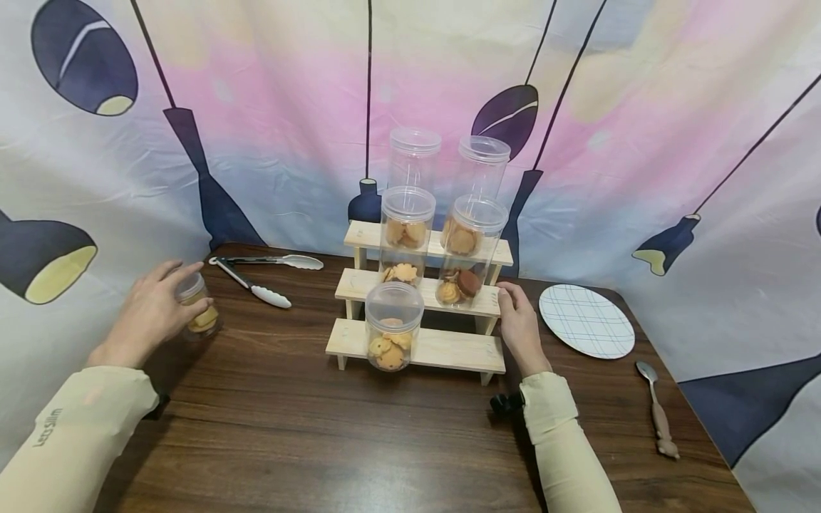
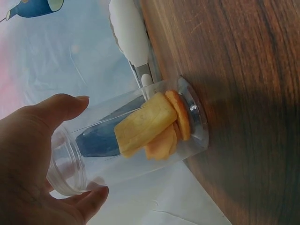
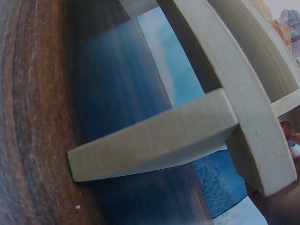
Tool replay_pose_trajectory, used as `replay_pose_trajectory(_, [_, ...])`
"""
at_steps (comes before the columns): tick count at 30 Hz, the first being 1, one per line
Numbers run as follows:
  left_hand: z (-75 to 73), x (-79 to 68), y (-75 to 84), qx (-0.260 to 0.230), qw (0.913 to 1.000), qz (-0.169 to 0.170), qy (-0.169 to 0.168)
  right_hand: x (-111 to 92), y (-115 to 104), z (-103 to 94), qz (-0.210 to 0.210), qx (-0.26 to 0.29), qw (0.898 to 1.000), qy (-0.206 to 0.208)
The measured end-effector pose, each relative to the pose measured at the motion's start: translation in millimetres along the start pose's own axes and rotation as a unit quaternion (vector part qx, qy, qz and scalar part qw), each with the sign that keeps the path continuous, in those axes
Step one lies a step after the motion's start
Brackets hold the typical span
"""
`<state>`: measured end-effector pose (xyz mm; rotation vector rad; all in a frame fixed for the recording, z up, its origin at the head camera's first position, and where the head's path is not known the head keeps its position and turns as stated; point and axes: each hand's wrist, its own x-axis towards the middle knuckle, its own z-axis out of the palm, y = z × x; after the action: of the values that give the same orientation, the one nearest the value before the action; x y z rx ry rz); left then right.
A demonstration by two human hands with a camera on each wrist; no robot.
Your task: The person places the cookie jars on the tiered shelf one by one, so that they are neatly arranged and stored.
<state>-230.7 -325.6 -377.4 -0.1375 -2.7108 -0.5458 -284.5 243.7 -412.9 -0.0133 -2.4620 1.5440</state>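
Note:
My left hand (image 1: 150,306) grips a clear lidded jar of cookies (image 2: 145,126) at the left of the table, thumb and fingers around its lid end. Whether the jar's base touches the tabletop I cannot tell. At the centre stands a three-step wooden rack (image 1: 458,349). The right hand (image 1: 521,328) holds the right end of its middle step; some of those fingers are hidden behind the plank. One cookie jar (image 1: 393,338) sits on the bottom step, left of its middle. Two jars stand on the middle step and two on the top, all with cookies low inside.
Tongs with white tips (image 1: 272,296) lie open behind the left jar. To the right of the rack are a white checked plate (image 1: 586,320) and a spoon with a brown handle (image 1: 657,413). A printed cloth (image 1: 288,142) hangs along the table's back edge.

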Motion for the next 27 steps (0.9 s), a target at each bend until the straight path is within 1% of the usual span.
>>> replay_pose_trajectory(8, [0.2, 0.7, 1.7, 0.002, 1.0000, 0.002, 0.008, 0.5, 1.9, 0.2, -0.002, 0.003, 1.000, -0.002])
replay_pose_trajectory(14, [-0.1, -0.1, 0.9, 0.002, 1.0000, -0.008, -0.003, 1.1, 2.7, 0.8, 0.002, -0.002, 1.000, 0.002])
replay_pose_trajectory(27, [-0.7, 0.4, 1.2, 0.004, 1.0000, -0.002, -0.003, 1.1, 2.6, 0.0, -0.003, -0.001, 1.000, 0.001])
